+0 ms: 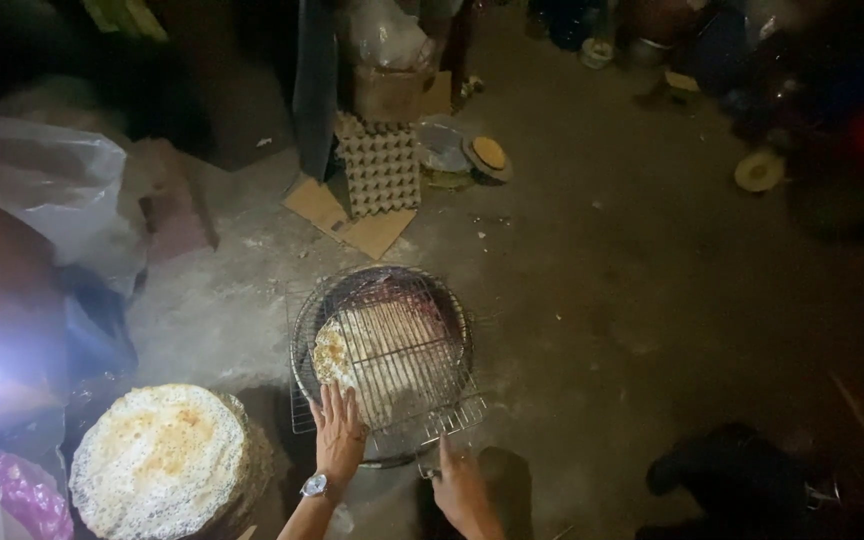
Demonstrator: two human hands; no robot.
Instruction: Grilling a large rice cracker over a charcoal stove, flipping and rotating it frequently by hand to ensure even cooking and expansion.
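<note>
A grey concrete floor (602, 290) carries everything, dark toward the right and lit near the middle. Left of both hands stands a tall stack of round, pale, blistered crackers (159, 460), its top speckled yellow. Further left lie a white plastic bag (42, 175) and a pink one (27, 495), beside a bright lamp glare at the frame edge.

Just ahead of the hands sits a round brazier (382, 345) with a reddish glow at its far side. On it rests a square wire grill (392, 365), clamped around a flat round cracker (377, 360) that is whitish with a toasted yellow patch at its left edge.

Well beyond the brazier, an egg tray (380, 168) leans upright on a piece of cardboard (352, 225), with a small round lid (489, 155) to its right.

The left hand (337, 435), a watch (314, 486) on its wrist, lies flat with fingers spread apart on the near left part of the grill, over the cracker's edge. The right hand (460, 485) has its grip closed on the grill's wire handle at the near right corner, fingers curled together around it.
</note>
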